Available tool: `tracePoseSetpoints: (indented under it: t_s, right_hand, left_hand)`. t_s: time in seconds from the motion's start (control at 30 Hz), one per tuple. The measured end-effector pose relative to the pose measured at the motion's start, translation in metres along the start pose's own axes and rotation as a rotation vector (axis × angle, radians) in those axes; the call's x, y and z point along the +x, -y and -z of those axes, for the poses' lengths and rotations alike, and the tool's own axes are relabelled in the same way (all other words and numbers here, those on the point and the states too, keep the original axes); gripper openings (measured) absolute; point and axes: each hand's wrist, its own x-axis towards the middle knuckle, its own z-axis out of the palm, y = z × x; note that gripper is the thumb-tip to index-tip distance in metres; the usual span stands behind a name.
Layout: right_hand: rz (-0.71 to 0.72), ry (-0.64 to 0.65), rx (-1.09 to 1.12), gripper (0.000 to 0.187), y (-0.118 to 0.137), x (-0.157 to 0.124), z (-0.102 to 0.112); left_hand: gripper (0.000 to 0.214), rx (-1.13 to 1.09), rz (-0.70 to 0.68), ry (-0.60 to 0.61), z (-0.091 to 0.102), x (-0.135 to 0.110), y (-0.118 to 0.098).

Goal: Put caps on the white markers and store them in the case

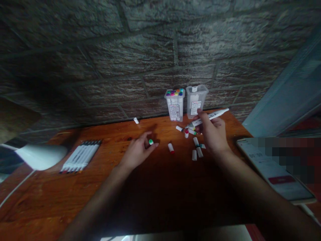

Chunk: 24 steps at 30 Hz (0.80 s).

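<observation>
My right hand (213, 130) grips a white marker (213, 115) with its uncapped tip pointing down to the left. My left hand (136, 150) has a white marker cap with a green end (150, 142) between thumb and fingers, just over the table. Between the hands lies a loose cap with a red end (171, 148). Another red-ended cap (186, 134) stands near the marker's tip. More caps are scattered beside my right hand, among them a white cap (194, 155). A single white cap (135, 120) is near the wall.
A clear case full of markers (175, 107) and a second clear case (196, 100) stand against the brick wall (150, 50). A row of markers (81, 155) lies at the left by a white lamp (42, 156). A tablet (271, 170) is at the right.
</observation>
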Motion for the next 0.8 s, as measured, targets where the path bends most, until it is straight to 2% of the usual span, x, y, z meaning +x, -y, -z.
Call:
tracePoseSetpoints:
  t_s: [0.07, 0.17, 0.27, 0.33, 0.43, 0.63, 0.8]
  right_hand:
    - [-0.012, -0.055, 0.033, 0.035, -0.002, 0.007, 0.005]
    - [-0.043, -0.142, 0.086, 0.033, -0.006, 0.018, 0.011]
    - [-0.031, -0.197, 0.097, 0.033, -0.006, 0.023, 0.015]
    - [-0.031, -0.213, 0.094, 0.033, -0.006, 0.024, 0.015]
    - [-0.047, -0.212, 0.102, 0.035, -0.004, 0.022, 0.013]
    - [-0.040, -0.172, 0.103, 0.038, -0.005, 0.020, 0.012]
    - [-0.064, -0.152, 0.093, 0.038, -0.005, 0.017, 0.009]
  left_hand:
    - [0.054, 0.037, -0.007, -0.114, -0.001, -0.004, -0.009]
    - [0.041, 0.042, -0.168, -0.213, -0.007, -0.012, -0.030]
    - [0.033, 0.062, -0.441, -0.055, -0.020, -0.018, -0.046]
    - [0.041, 0.119, -0.522, 0.052, -0.028, -0.018, -0.049]
    - [0.044, 0.156, -0.529, 0.116, -0.033, -0.016, -0.046]
    - [0.038, 0.117, -0.472, 0.128, -0.030, -0.016, -0.044]
    - [0.048, 0.073, -0.387, 0.154, -0.032, -0.023, -0.045]
